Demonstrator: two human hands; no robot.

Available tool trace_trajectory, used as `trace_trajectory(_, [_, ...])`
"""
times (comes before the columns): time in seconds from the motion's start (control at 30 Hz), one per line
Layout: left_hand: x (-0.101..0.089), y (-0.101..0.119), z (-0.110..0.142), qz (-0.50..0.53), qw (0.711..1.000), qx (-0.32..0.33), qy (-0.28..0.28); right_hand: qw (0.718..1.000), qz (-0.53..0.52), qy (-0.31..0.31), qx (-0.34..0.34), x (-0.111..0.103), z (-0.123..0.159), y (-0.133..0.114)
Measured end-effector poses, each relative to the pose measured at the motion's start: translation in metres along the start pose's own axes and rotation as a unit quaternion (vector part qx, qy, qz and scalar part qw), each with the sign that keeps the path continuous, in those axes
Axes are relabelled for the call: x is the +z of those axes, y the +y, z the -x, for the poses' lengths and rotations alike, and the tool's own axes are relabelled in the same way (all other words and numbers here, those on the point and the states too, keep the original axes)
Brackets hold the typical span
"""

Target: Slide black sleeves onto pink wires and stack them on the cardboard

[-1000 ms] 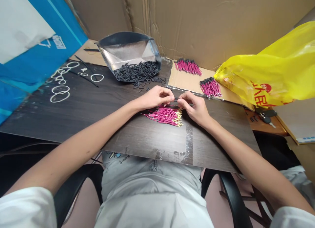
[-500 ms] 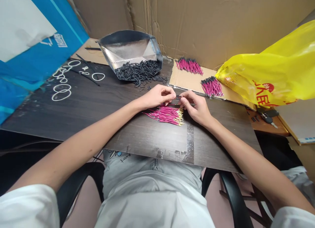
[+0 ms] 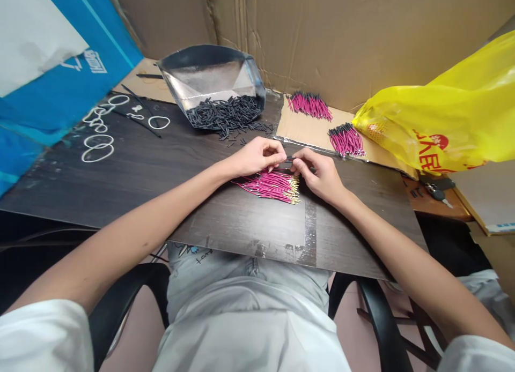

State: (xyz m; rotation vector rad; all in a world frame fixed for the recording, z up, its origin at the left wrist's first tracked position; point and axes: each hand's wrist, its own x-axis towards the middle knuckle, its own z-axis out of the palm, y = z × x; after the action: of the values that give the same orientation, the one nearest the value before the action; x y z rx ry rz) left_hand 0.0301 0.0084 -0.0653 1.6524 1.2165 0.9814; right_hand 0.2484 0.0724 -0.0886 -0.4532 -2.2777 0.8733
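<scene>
My left hand is closed in a pinch just above a bundle of pink-red wires with gold-coloured ends. Opposite it, my right hand also pinches, thumb against forefinger. Between the two sets of fingertips runs a short black tube, touched from both sides. Whether a wire sits inside the tube is too small to see. The wire bundle lies flat on the dark table, its gold ends pointing right. Behind the hands, an open silver-lined bag holds many short black tubes, some spilled in front.
Two bundles of pink-red wires with black ends lie on a cardboard sheet at the back right. A yellow plastic bag stands beside them. White rubber bands are scattered at left. Keys lie far right.
Both hands hold nearly the same place and pinch. The view has shifted slightly; nothing has visibly been picked up or let go.
</scene>
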Motion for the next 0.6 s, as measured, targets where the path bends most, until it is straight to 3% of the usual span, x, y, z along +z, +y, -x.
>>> trace_trajectory(0.6, [0.0036, -0.0002, -0.0012, 0.002, 1.000, 0.018, 0.023, 1.000, 0.014, 0.014, -0.004, 0.0009, 0.0002, -0.0004])
